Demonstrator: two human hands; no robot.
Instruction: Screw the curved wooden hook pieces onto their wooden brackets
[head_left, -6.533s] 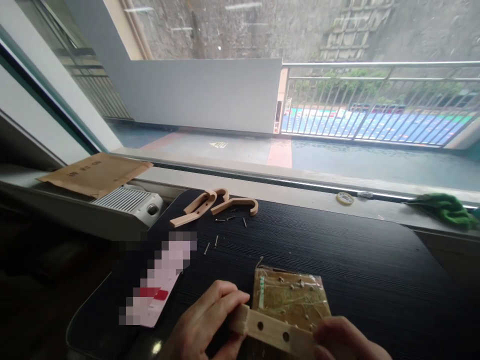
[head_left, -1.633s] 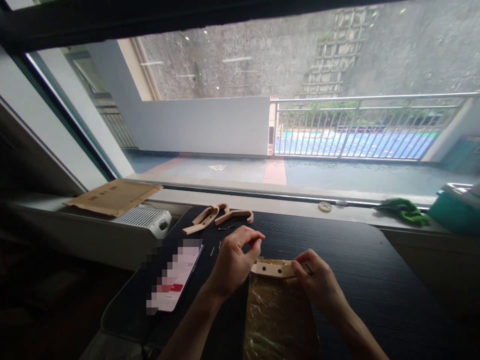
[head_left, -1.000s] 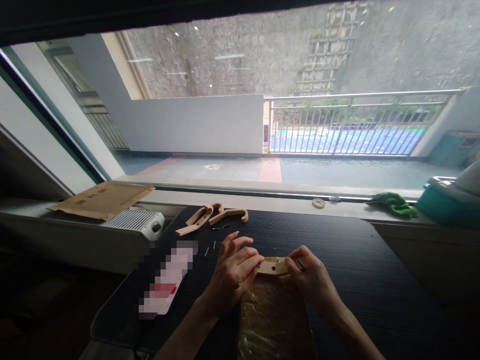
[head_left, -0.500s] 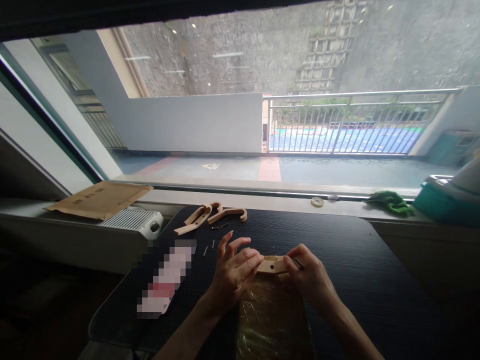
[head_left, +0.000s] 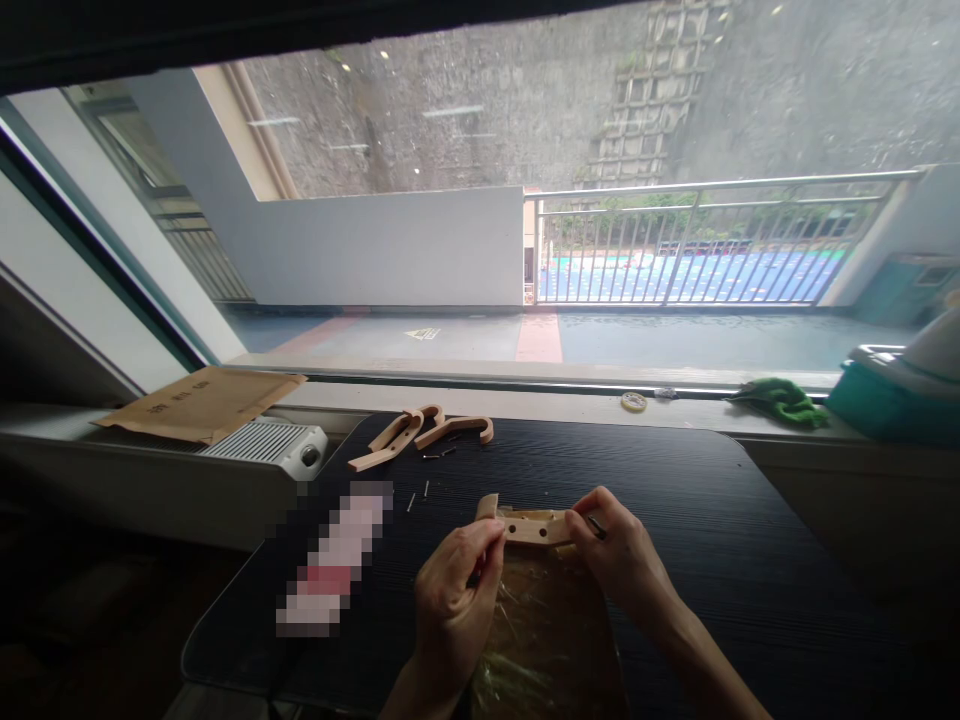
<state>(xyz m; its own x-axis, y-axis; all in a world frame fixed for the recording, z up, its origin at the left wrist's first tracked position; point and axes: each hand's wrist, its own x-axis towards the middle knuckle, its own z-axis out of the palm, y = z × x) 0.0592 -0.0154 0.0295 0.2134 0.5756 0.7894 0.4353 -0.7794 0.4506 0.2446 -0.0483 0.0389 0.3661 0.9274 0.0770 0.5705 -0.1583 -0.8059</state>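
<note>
The left hand (head_left: 454, 585) has slid down since half a second ago, baring the curved end and second hole of the wooden hook (head_left: 528, 531). It and the right hand (head_left: 619, 535) pinch opposite ends of the hook at the far end of the tape-wrapped board (head_left: 551, 625). Whether a pale shape (head_left: 937, 345) stands in or behind the teal bin (head_left: 874, 400) is unclear; the inside of the kraft envelope (head_left: 199, 402) is hidden.

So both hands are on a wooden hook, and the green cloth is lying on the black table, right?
Not quite: the green cloth lies on the windowsill, beyond the black table, as the head view shows. The left hand and right hand are both on a wooden hook.
</note>
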